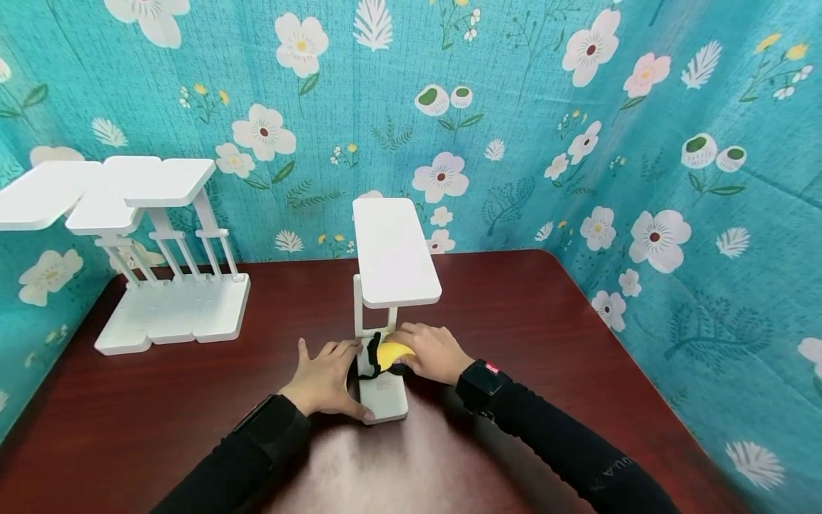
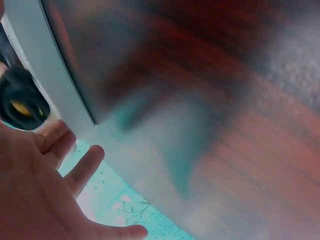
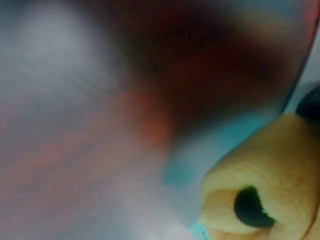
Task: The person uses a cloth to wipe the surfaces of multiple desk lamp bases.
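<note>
A white folding stand [image 1: 394,250] with a flat rectangular top stands mid-table, its narrow base toward me. On the base lies a curved yellow-and-black thing [image 1: 393,353], its kind unclear; the left wrist view shows a black rounded end [image 2: 22,100] with yellow inside. My right hand [image 1: 432,352] grips it from the right, and a black bit [image 3: 250,207] shows between the curled fingers in the right wrist view. My left hand [image 1: 329,380] is spread at the stand's left side, thumb on the base's near corner, fingertips by the upright.
Several similar white stands [image 1: 173,314] stand side by side at the back left. Blue-green flowered cloth [image 1: 449,128] hangs behind and along both sides of the dark red-brown table [image 1: 514,307]. The table's right edge slants toward me.
</note>
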Demonstrator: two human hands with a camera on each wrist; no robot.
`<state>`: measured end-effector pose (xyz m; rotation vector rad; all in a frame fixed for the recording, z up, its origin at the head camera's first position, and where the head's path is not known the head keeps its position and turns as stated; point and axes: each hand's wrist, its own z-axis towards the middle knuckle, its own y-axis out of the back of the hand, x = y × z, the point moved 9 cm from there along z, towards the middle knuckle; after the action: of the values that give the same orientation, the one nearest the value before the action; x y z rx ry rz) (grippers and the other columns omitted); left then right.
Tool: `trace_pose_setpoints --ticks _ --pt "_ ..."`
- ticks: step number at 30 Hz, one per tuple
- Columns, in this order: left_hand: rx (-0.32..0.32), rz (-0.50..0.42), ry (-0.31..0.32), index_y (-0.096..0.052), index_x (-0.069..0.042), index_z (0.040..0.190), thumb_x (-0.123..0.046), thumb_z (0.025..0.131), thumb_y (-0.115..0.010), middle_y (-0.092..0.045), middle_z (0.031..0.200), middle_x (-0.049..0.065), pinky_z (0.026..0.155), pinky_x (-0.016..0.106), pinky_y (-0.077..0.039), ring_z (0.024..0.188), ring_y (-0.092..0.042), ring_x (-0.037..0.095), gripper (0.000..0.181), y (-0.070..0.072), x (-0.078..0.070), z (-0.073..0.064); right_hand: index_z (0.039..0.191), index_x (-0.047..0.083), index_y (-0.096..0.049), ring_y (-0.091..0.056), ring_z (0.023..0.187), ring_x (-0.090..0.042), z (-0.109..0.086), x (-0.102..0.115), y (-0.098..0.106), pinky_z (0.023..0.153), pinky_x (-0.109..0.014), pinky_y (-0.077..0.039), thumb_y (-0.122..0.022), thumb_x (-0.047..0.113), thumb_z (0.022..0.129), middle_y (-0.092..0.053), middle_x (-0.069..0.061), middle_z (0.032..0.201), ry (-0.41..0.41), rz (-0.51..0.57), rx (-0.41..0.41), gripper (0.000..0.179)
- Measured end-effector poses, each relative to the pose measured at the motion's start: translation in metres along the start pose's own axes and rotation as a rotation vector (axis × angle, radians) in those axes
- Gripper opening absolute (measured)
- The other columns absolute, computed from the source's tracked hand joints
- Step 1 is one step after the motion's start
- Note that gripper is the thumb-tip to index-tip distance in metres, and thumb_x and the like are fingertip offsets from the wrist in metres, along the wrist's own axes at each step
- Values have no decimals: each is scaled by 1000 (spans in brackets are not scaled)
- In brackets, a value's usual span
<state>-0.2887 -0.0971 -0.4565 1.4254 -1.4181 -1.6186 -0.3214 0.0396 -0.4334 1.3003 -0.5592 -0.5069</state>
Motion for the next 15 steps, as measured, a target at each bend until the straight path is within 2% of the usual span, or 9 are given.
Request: trace_pose_setpoints --ticks 3,9,12,15 --pt "-9 1 -5 -47 -7 148 -68 55 -89 -47 155 9 110 85 -7 142 -44 34 119 2 0 0 121 22 -69 -66 89 -9 -19 11 3 67 -29 -58 -75 26 92 -68 5 106 60 26 9 29" --pt "-17 13 -7 -46 -5 149 -68 55 -89 -46 156 11 110 85 -8 142 -43 35 120 4 0 -1 121 26 -69 -65 91 -4 -55 37 10 64 -19 -51 -76 33 90 -68 9 107 212 65 87 33" --pt "-6 13 -5 -46 -5 149 -67 56 -89 -46 156 12 110 85 -8 142 -43 36 120 3 0 -1 121 24 -69 -61 84 -2 -52 26 16 61 -15 -45 -75 33 91 -69 7 106 170 108 109 32" --pt "7 8 -4 -45 -4 149 -66 56 -90 -47 155 13 109 86 -7 141 -43 37 120 0 -1 1 120 21 -70 -57 78 -5 -34 -7 19 59 -18 -45 -76 28 90 -69 4 103 32 70 84 31"
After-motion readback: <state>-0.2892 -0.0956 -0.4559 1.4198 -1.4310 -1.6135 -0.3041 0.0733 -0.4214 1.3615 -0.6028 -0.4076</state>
